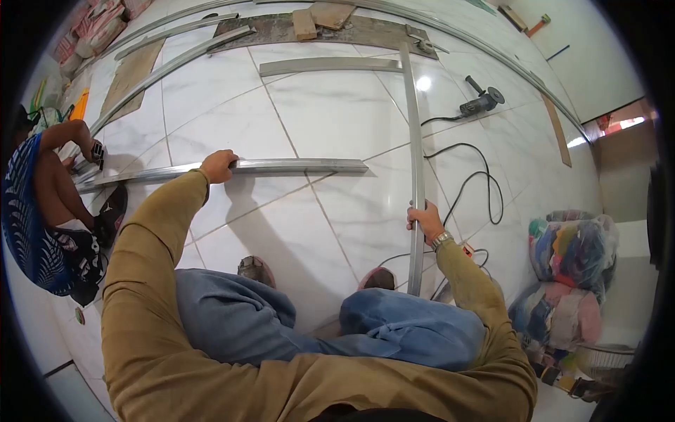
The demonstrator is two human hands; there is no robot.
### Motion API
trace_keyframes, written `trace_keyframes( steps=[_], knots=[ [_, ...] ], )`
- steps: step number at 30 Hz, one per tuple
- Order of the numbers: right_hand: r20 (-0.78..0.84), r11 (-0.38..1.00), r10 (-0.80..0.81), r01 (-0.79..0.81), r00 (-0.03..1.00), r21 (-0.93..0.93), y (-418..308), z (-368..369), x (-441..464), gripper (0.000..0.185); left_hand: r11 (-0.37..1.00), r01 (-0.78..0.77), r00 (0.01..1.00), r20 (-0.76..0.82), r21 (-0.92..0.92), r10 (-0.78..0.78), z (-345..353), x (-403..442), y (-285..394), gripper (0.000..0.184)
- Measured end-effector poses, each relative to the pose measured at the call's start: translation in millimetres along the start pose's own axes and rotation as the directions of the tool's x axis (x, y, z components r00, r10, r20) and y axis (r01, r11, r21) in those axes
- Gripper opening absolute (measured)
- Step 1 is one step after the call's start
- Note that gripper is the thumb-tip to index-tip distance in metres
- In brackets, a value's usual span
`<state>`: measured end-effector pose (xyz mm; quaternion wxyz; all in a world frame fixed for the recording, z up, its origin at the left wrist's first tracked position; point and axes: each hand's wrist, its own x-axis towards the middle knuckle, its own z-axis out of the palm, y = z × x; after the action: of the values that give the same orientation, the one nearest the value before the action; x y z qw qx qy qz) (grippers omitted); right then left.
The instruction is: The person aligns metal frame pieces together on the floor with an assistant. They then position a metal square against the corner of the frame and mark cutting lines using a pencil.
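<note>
My left hand (pixel 219 166) is closed around a long metal channel (pixel 302 166) that runs from the co-worker at the left toward the middle of the floor. My right hand (pixel 426 219) grips a second metal channel (pixel 413 133), which stretches from beside my right knee to the far plank. Near its far end, a shorter metal channel (pixel 330 65) meets it at about a right angle. Whether the two are fastened I cannot tell. An angle grinder (pixel 482 100) lies on the tiles to the right of the channel in my right hand.
A co-worker (pixel 42 204) crouches at the left, hand near the channel's end. A black cord (pixel 485 172) loops across the floor at right. Wooden plank (pixel 260 34) with wood blocks (pixel 304 24) lies at the back. Bags of cloth (pixel 571 257) sit at right.
</note>
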<state>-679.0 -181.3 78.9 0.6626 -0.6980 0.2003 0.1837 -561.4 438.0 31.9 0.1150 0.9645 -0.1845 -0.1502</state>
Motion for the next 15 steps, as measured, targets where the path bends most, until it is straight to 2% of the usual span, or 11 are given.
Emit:
trace_keyframes(
  steps=[2, 4, 6, 8, 9, 10, 11, 13, 15],
  knots=[
    [0.061, 1.000, 0.005, -0.006, 0.998, 0.004, -7.8, -5.9, -3.3, 0.031, 1.000, 0.027, 0.999, 0.037, -0.014, -0.027, -1.7, -0.6, 3.4, 0.040],
    [0.091, 1.000, 0.019, -0.020, 0.996, 0.017, -16.2, -4.8, 0.5, 0.031, 0.999, -0.033, 0.999, 0.037, -0.037, 0.034, -4.6, -0.1, 0.3, 0.041],
    [0.127, 0.999, 0.035, -0.039, 0.991, 0.024, -14.8, -0.5, 3.5, 0.032, 0.998, 0.005, 0.998, 0.065, -0.065, -0.001, -9.5, 5.6, 4.7, 0.039],
    [0.118, 0.999, 0.023, -0.027, 0.993, 0.034, -15.4, 7.6, 11.4, 0.034, 0.942, 0.128, 0.982, 0.173, -0.311, -0.076, -14.6, 19.4, -3.7, 0.037],
    [0.132, 0.999, 0.027, -0.030, 0.991, 0.021, -19.0, 9.6, 13.7, 0.034, 0.969, -0.096, 0.971, 0.192, -0.229, 0.141, -24.9, 28.4, -5.7, 0.041],
    [0.129, 0.998, 0.039, -0.045, 0.991, 0.045, -22.2, 11.5, 14.8, 0.035, 0.945, 0.125, 0.979, 0.193, -0.303, -0.068, -29.0, 35.3, -4.9, 0.038],
    [0.123, 0.995, 0.053, -0.062, 0.991, 0.074, -25.1, 14.5, 16.4, 0.036, 0.867, 0.333, 0.939, 0.213, -0.369, -0.270, -36.0, 44.7, 2.0, 0.035],
    [0.155, 0.993, 0.075, -0.088, 0.985, 0.081, -29.8, 12.4, 21.9, 0.038, 0.954, 0.264, 0.954, -0.109, -0.143, -0.280, -25.8, 82.7, 0.5, 0.030],
    [0.177, 0.987, 0.110, -0.128, 0.978, 0.094, -39.1, 9.8, 22.2, 0.043, 0.955, 0.268, 0.947, -0.146, -0.128, -0.285, -39.0, 129.8, 14.0, 0.029]
  ],
)
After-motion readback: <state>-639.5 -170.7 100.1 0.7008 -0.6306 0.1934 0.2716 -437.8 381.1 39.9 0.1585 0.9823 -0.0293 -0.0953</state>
